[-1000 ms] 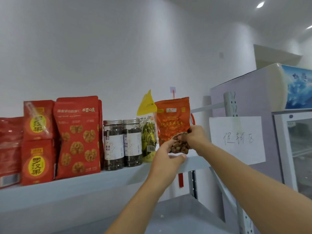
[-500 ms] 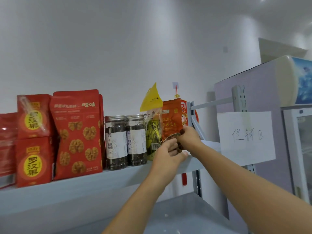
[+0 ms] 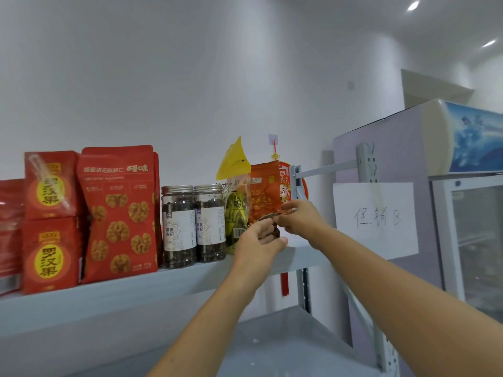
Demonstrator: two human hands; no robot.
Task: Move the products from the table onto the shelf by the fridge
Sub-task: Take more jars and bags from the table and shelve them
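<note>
Shelf [image 3: 136, 288]: left hand [image 3: 257, 244], right hand [image 3: 303, 217] pinch orange pouch [image 3: 263, 198] ("…ASTED" legible); red pouch [image 3: 119, 213] reads 百草味.

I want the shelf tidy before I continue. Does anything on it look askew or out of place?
The orange nut bag is turned at an angle to the row; the left hand and right hand hold its bottom. The yellow-topped bag beside it leans, its top bent.
</note>
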